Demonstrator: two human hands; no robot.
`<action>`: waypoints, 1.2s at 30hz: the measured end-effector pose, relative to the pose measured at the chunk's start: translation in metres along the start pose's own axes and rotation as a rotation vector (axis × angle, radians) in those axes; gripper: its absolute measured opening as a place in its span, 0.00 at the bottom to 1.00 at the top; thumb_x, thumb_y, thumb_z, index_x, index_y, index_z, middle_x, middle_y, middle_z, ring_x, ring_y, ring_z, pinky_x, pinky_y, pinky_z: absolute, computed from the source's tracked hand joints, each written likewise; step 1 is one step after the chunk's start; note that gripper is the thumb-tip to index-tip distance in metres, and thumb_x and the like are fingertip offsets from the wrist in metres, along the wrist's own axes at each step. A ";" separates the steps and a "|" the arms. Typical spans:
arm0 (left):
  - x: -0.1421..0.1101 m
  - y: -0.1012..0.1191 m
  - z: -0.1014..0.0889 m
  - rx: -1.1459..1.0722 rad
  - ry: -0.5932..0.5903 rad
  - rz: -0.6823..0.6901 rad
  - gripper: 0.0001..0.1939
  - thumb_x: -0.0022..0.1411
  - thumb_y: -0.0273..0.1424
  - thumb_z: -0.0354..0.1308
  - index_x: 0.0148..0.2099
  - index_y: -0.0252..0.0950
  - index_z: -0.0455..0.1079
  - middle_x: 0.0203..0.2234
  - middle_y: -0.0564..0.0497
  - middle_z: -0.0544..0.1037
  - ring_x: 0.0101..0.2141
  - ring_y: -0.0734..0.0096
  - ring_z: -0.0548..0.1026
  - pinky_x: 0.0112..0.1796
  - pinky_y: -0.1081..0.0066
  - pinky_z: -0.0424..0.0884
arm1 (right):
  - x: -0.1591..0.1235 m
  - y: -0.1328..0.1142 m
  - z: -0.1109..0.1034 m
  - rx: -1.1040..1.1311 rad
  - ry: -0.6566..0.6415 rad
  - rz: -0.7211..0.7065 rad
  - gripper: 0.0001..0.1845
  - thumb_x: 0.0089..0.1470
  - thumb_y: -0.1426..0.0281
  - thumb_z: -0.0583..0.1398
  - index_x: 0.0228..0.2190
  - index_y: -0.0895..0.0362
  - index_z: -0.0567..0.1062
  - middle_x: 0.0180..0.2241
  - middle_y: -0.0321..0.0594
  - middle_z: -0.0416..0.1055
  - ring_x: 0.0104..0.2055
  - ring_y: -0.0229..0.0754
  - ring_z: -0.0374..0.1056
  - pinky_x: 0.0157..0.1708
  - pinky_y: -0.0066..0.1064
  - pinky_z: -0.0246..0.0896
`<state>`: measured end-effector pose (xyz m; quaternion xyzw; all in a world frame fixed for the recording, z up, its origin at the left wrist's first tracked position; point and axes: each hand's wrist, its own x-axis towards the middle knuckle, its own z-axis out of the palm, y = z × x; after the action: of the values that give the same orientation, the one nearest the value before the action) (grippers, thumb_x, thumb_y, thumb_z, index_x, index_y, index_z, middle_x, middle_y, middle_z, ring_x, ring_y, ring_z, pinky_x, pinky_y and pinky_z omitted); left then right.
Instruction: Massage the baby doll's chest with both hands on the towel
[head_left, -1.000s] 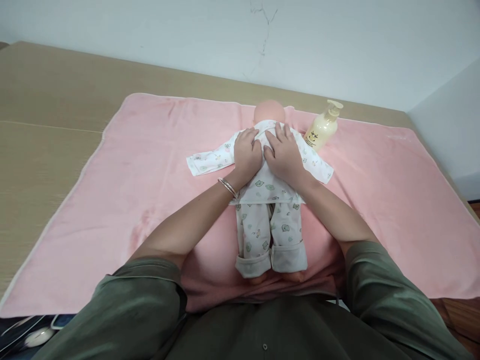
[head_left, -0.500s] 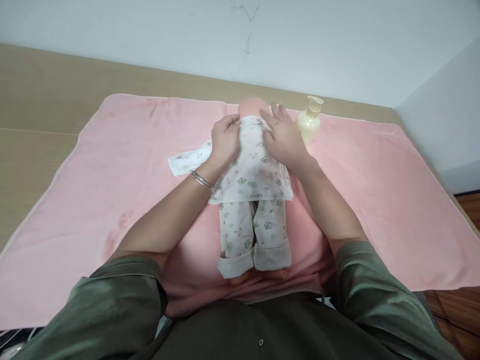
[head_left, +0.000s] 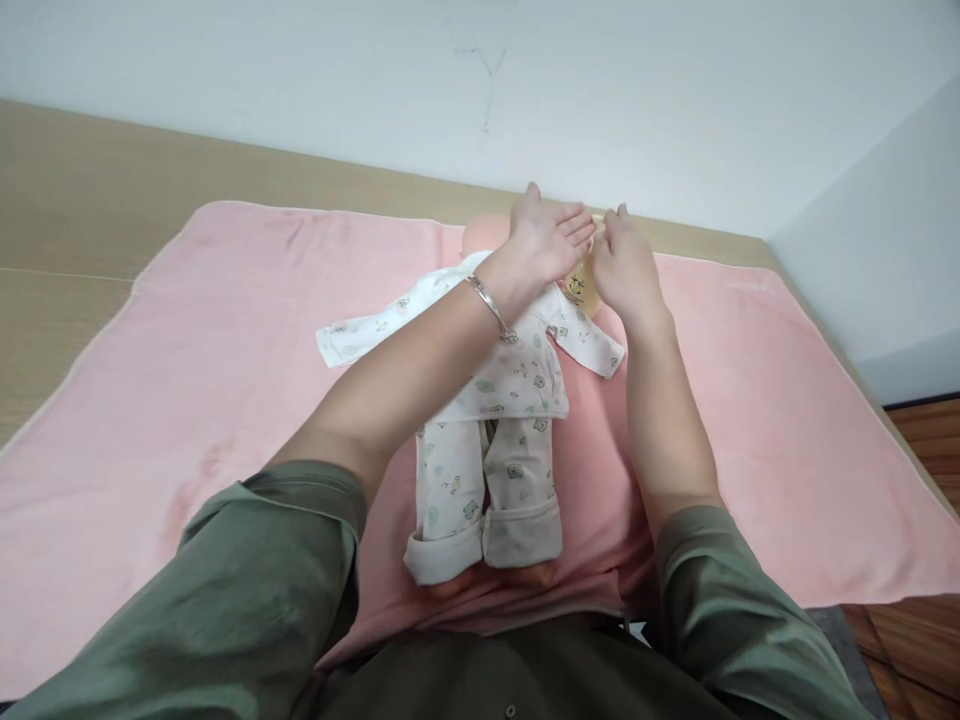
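Note:
A baby doll (head_left: 499,400) in white printed clothes lies face down on a pink blanket (head_left: 225,350), feet towards me. My left hand (head_left: 547,240) is raised above the doll's head, palm up and fingers stretched out, holding nothing. My right hand (head_left: 626,265) rests on top of a cream pump bottle (head_left: 579,288) that stands just right of the doll's head. Its fingers curve down over the pump, which is hidden beneath them. A metal bangle (head_left: 491,305) circles my left wrist.
The blanket covers a light wooden surface (head_left: 67,220) that runs to a pale wall (head_left: 375,80). The wall turns a corner at the right. Dark wooden floor (head_left: 922,440) shows past the blanket's right edge.
Both hands have left the doll's back and moved up and right. The left hand turned palm up beside the bottle; the right hand came down over the bottle's pump.

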<state>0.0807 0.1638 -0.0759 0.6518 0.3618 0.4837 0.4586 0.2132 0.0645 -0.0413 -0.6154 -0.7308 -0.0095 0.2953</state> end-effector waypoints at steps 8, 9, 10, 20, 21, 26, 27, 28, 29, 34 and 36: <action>-0.010 0.006 0.011 -0.212 0.016 -0.125 0.38 0.73 0.35 0.18 0.46 0.34 0.73 0.40 0.43 0.80 0.57 0.60 0.75 0.54 0.58 0.76 | 0.006 -0.004 0.013 -0.033 0.021 0.054 0.31 0.67 0.55 0.36 0.56 0.59 0.64 0.56 0.58 0.68 0.63 0.60 0.61 0.59 0.63 0.57; -0.012 0.011 0.012 -0.242 0.022 -0.159 0.39 0.73 0.35 0.17 0.46 0.33 0.73 0.40 0.43 0.80 0.57 0.59 0.74 0.54 0.58 0.76 | 0.008 -0.002 0.014 -0.022 0.038 0.060 0.30 0.67 0.55 0.36 0.55 0.58 0.64 0.54 0.57 0.69 0.61 0.59 0.63 0.58 0.62 0.60; -0.015 0.016 0.014 -0.268 0.027 -0.192 0.39 0.73 0.35 0.17 0.46 0.33 0.73 0.41 0.42 0.80 0.57 0.58 0.74 0.54 0.57 0.76 | 0.010 -0.002 0.015 -0.008 0.059 0.068 0.30 0.67 0.55 0.36 0.55 0.57 0.64 0.52 0.57 0.70 0.59 0.59 0.65 0.56 0.61 0.62; -0.074 0.038 -0.019 -0.244 -0.067 -0.196 0.37 0.73 0.43 0.23 0.51 0.33 0.72 0.45 0.40 0.80 0.58 0.56 0.73 0.53 0.58 0.77 | -0.005 -0.024 0.007 -0.040 0.104 0.155 0.31 0.65 0.53 0.45 0.57 0.63 0.62 0.66 0.65 0.53 0.70 0.66 0.48 0.63 0.70 0.42; -0.088 0.045 -0.026 -0.193 -0.032 -0.157 0.36 0.73 0.43 0.23 0.51 0.34 0.72 0.45 0.41 0.80 0.58 0.55 0.73 0.53 0.57 0.77 | -0.009 -0.034 0.005 -0.034 0.101 0.127 0.32 0.65 0.52 0.44 0.59 0.62 0.61 0.67 0.63 0.51 0.71 0.66 0.45 0.64 0.70 0.40; -0.161 0.111 -0.056 -0.009 0.042 -0.032 0.30 0.74 0.39 0.25 0.56 0.39 0.68 0.48 0.49 0.79 0.65 0.58 0.64 0.57 0.54 0.73 | -0.048 -0.123 -0.006 -0.020 -0.003 -0.009 0.36 0.66 0.54 0.34 0.64 0.62 0.54 0.70 0.56 0.46 0.74 0.54 0.37 0.71 0.57 0.37; -0.172 0.125 -0.061 0.007 0.057 -0.033 0.31 0.74 0.38 0.24 0.56 0.40 0.68 0.47 0.51 0.79 0.65 0.60 0.63 0.57 0.53 0.73 | -0.059 -0.141 -0.009 -0.028 0.012 -0.033 0.38 0.66 0.54 0.32 0.65 0.67 0.52 0.71 0.58 0.42 0.75 0.54 0.33 0.72 0.54 0.34; -0.180 0.138 -0.067 0.004 0.051 -0.063 0.31 0.73 0.37 0.23 0.55 0.40 0.69 0.46 0.51 0.79 0.65 0.60 0.63 0.57 0.52 0.72 | -0.069 -0.156 -0.011 -0.040 0.073 -0.071 0.40 0.65 0.54 0.31 0.65 0.68 0.50 0.71 0.58 0.40 0.75 0.54 0.30 0.73 0.53 0.31; -0.187 0.150 -0.072 -0.024 0.044 -0.099 0.33 0.73 0.37 0.22 0.51 0.40 0.71 0.43 0.50 0.80 0.65 0.60 0.64 0.56 0.52 0.73 | -0.080 -0.169 -0.012 -0.056 0.081 -0.126 0.39 0.65 0.54 0.31 0.66 0.67 0.48 0.72 0.56 0.39 0.75 0.52 0.27 0.73 0.52 0.30; -0.199 0.182 -0.091 -0.430 -0.144 -0.265 0.48 0.67 0.43 0.06 0.51 0.37 0.70 0.44 0.48 0.81 0.63 0.66 0.67 0.59 0.56 0.70 | -0.122 -0.195 -0.015 -0.042 0.103 -0.413 0.37 0.65 0.57 0.37 0.67 0.63 0.36 0.69 0.59 0.45 0.75 0.49 0.26 0.74 0.48 0.32; -0.204 0.191 -0.094 -0.614 -0.164 -0.239 0.48 0.67 0.45 0.04 0.57 0.35 0.64 0.54 0.52 0.76 0.64 0.74 0.63 0.62 0.65 0.63 | -0.133 -0.197 -0.018 -0.002 0.098 -0.526 0.39 0.64 0.56 0.37 0.68 0.62 0.32 0.67 0.62 0.50 0.74 0.48 0.23 0.74 0.48 0.33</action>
<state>-0.0593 -0.0604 0.0546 0.4727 0.2352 0.4589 0.7146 0.0511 -0.1087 -0.0164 -0.4035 -0.8504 -0.1162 0.3170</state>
